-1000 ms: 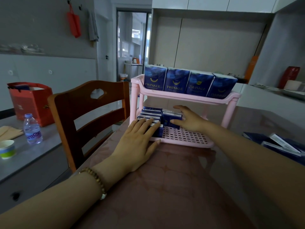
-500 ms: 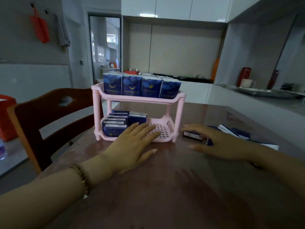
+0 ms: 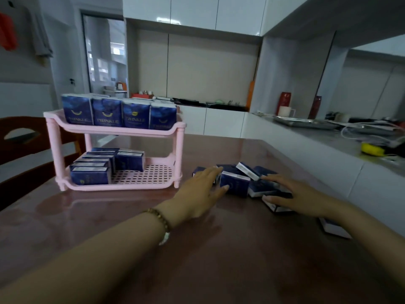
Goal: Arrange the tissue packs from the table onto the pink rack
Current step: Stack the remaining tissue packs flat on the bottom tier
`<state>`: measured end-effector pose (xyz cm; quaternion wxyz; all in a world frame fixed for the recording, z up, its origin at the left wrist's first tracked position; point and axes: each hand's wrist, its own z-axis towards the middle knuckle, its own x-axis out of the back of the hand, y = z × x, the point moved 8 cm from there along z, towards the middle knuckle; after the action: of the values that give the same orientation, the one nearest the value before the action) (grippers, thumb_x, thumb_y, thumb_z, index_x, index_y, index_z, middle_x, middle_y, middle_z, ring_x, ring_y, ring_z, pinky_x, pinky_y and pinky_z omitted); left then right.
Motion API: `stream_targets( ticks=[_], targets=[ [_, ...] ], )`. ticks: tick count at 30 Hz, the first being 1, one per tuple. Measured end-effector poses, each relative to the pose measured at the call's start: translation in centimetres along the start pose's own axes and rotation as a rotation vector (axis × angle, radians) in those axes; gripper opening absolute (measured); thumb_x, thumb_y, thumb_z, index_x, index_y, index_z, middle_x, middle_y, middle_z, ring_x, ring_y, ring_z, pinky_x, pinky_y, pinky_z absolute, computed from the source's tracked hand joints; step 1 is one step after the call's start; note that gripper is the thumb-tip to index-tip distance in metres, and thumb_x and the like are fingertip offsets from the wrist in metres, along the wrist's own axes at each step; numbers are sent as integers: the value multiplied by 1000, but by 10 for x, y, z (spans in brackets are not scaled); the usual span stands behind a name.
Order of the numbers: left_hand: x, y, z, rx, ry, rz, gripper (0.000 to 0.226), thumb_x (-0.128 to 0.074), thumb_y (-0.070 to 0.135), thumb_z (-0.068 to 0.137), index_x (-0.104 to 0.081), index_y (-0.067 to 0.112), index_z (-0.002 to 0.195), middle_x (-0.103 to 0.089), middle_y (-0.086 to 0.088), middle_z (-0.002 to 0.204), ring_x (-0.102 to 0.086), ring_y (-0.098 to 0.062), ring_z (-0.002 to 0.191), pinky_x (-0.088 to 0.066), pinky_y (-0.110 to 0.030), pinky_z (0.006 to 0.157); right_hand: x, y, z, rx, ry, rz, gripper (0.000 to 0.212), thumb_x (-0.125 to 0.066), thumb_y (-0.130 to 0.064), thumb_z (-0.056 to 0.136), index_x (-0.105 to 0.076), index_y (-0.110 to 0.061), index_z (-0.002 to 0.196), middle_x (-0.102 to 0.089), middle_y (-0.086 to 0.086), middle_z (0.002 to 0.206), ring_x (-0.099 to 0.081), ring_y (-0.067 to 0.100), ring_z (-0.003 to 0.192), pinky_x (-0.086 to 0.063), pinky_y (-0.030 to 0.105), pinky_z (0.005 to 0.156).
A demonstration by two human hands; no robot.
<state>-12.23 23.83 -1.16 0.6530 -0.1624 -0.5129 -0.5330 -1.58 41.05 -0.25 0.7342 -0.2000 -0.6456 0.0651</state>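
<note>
Left hand [image 3: 199, 193] joined right hand [image 3: 294, 194] on tissue packs [image 3: 235, 184] (beside rack [image 3: 119, 131]).

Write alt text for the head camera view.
A left hand and right hand spread open over a loose pile of blue tissue packs on a brown table, beside a pink rack holding packs on both shelves.

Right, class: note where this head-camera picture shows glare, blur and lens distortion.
Head view: light glares off the table by the pink rack; lettering on the top-shelf tissue packs is smeared by blur; the wide-angle lens tilts the wall pillar at right.
</note>
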Motion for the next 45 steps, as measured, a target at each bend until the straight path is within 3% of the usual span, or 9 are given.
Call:
stream_targets(
  ticks=[9, 16, 21, 24, 29, 32, 36, 41, 45],
  targets=[
    [-49, -16, 32, 218, 31, -376, 75, -57, 40, 88, -21, 13, 147, -40, -10, 144, -39, -26, 131, -35, -37, 109, -32, 25, -1, -86, -30, -148, 76, -41, -66, 83, -9, -39, 147, -2, -16, 157, -3, 10, 145, -10, 33, 115],
    [-27, -21, 21, 177, 143, -485, 16, -63, 24, 87, -58, 10, 94, -65, 2, 86, -60, -4, 73, -43, -10, 64, -27, 13, -6, -26, 11, 129, 51, -49, -65, 74, -44, -54, 124, -35, -22, 145, -30, 5, 136, -23, 22, 106],
    [-9, -31, -12, 148, 56, -548, 33, -64, 32, 85, -59, 6, 104, -69, -16, 97, -67, -29, 90, -54, -41, 80, -27, -5, -3, -8, 49, 355, 34, -55, -62, 69, -65, -47, 97, -61, -27, 113, -54, -6, 109, -43, 25, 100],
    [-2, -41, -33, 202, -9, -661, 31, -63, 12, 86, -54, 5, 115, -68, -10, 108, -67, -17, 96, -56, -25, 81, -23, -7, 4, -77, 155, 333, 51, -60, -61, 68, -59, -33, 110, -63, -12, 114, -59, 7, 106, -48, 27, 94],
    [18, -61, -54, 301, 6, -793, 26, -64, -1, 81, -52, -2, 104, -68, -14, 91, -68, -7, 70, -56, -19, 63, -34, -17, 17, -237, 65, 47, 89, -52, -83, 53, -63, -20, 115, -60, -1, 122, -58, 18, 103, -50, 36, 89],
    [33, -73, -65, 285, 57, -748, 17, -65, 4, 82, -53, 4, 93, -70, -15, 95, -70, -19, 82, -58, -25, 67, -35, -43, 23, -128, 73, 33, 70, -65, -64, 67, -50, -31, 127, -53, -7, 128, -53, 15, 110, -46, 30, 92],
    [51, -89, -81, 260, 115, -604, 9, -58, 10, 89, -53, 9, 97, -65, -3, 88, -61, -15, 80, -49, -12, 65, -39, -78, 24, 71, 136, 253, 50, -67, -27, 84, -46, -29, 129, -50, -12, 115, -49, -3, 87, -38, -3, 65],
    [46, -105, -96, 328, -1, -692, 27, -48, 2, 93, -43, 11, 118, -61, 2, 112, -59, -3, 97, -48, -7, 76, -45, -104, 30, 126, 72, 627, 48, -70, -11, 78, -45, -21, 117, -62, 0, 117, -63, 11, 101, -57, 22, 75],
    [43, -108, -97, 364, -29, -785, 23, -47, 3, 94, -48, 11, 116, -65, -1, 111, -63, 2, 92, -50, -9, 79, -45, -142, 30, 267, 97, 435, 34, -76, -23, 72, -59, -23, 101, -67, -6, 101, -63, 9, 96, -55, 24, 82]
  ],
)
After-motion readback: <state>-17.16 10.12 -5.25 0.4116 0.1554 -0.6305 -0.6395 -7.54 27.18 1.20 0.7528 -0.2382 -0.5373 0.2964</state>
